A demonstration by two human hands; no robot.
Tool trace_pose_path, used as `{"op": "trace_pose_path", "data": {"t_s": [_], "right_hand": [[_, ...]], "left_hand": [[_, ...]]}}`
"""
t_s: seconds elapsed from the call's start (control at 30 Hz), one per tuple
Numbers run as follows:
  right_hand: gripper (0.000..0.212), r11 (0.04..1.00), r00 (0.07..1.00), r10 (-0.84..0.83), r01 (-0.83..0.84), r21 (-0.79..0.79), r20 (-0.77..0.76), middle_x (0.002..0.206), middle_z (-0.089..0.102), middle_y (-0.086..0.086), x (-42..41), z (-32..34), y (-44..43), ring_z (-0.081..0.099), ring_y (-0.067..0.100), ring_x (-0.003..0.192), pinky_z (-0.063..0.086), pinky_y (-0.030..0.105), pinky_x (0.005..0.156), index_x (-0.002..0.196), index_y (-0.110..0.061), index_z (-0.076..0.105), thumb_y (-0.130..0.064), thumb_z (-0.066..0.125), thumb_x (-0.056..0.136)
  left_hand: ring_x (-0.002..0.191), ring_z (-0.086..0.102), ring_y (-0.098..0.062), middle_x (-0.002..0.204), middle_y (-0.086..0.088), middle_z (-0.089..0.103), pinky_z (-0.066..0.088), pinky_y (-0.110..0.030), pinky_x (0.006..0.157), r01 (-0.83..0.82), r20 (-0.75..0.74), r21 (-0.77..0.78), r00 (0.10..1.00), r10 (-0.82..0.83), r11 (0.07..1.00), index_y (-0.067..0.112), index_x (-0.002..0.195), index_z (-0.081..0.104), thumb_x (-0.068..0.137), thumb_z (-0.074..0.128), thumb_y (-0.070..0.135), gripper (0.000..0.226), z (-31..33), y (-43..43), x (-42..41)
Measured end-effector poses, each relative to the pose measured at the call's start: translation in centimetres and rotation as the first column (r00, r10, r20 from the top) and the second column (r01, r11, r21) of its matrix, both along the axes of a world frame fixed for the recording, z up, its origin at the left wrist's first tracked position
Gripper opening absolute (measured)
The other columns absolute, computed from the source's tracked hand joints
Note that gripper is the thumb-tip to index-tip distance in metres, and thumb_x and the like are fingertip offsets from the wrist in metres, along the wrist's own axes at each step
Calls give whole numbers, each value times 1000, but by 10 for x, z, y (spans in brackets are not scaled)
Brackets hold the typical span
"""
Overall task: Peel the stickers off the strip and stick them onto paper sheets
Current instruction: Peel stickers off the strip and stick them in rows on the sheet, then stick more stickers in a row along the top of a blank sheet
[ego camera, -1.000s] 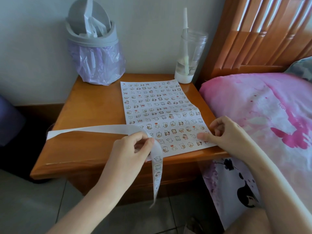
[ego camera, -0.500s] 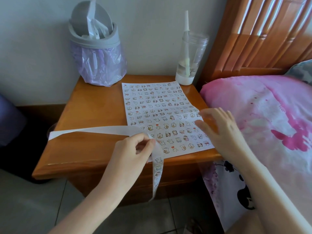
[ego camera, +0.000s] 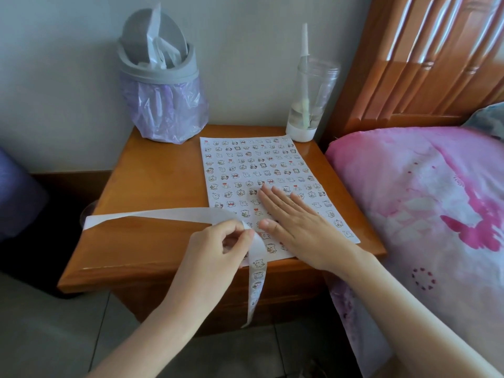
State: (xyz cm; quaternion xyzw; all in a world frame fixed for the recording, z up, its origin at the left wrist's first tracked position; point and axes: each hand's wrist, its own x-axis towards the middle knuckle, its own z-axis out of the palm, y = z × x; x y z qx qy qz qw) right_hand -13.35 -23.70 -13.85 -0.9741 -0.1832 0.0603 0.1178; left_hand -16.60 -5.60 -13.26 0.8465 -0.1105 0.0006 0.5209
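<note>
- strip (ego camera: pixel 152 215) runs across the nightstand (ego camera: pixel 152 170) front-left, its sticker end hanging over the front edge
- left hand (ego camera: pixel 218 249) pinches it at the bend
- paper sheet (ego camera: pixel 245 170) (covered in stickers) lies right of centre
- right hand (ego camera: pixel 294 222) flat, fingers straight, pressing the sheet's near part

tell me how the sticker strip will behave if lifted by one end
Probably floppy: the sticker strip bends sharply at the left hand and dangles limp off the table edge. Likely very light, since a fingertip pinch holds it.
</note>
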Motion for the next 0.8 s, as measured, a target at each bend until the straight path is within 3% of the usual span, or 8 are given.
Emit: {"op": "trace_pose_path", "data": {"t_s": [0.17,0.33,0.47,0.57,0.67,0.73,0.8], "right_hand": [[71,1000,1000,-5,5,-21,6,155,-15,-15,0,-3,0,-19,-2,140,-11,26,118,149,-29,-8,-62,6,88],[66,1000,1000,-13,13,10,27,156,-11,-16,1,-6,0,-17,-4,140,-9,26,118,149,-31,-5,-60,9,91],[63,999,1000,-7,8,32,-30,156,-11,-16,2,3,0,-18,-4,139,-13,21,115,149,-31,-6,-56,17,96],[70,1000,997,18,-18,-2,-76,155,-14,-16,2,13,-2,-19,-3,139,-10,25,117,148,-31,-9,-62,19,92],[86,998,995,53,-55,-19,-80,153,-21,-16,-1,23,-1,-27,-4,137,-14,26,116,147,-34,-13,-76,22,80],[94,993,993,97,-101,-57,-65,151,-29,-16,-6,26,-1,-35,-5,132,-21,23,111,145,-35,-19,-80,28,76],[103,986,989,146,-148,-79,-35,147,-37,-16,-12,28,-3,-40,-5,129,-27,20,105,143,-36,-24,-81,36,74]], "left_hand": [[62,61,13,76,14,62,46,-6,48,11,-22,6,1000,-11,1000,15,88,66,89,56,28,16,1,2,0],[56,64,-3,75,12,68,58,-21,60,26,-61,14,998,-25,1000,29,91,62,90,55,32,8,8,8,2],[46,53,-5,84,6,72,47,-12,56,-45,-119,-139,992,28,989,27,92,68,90,53,33,17,25,18,11],[49,48,-2,80,9,71,39,-8,49,-124,-168,-217,982,88,968,29,87,71,91,53,34,20,39,30,19],[75,60,-9,86,12,71,44,-17,75,-181,-268,-255,957,111,950,29,86,71,89,55,36,17,39,46,25],[93,64,-12,99,10,71,40,-29,96,-195,-354,-269,931,91,943,27,91,72,86,60,40,18,33,56,25],[105,63,-13,108,6,70,37,-39,107,-193,-414,-330,909,42,924,23,97,72,82,65,42,25,30,63,22]]}}
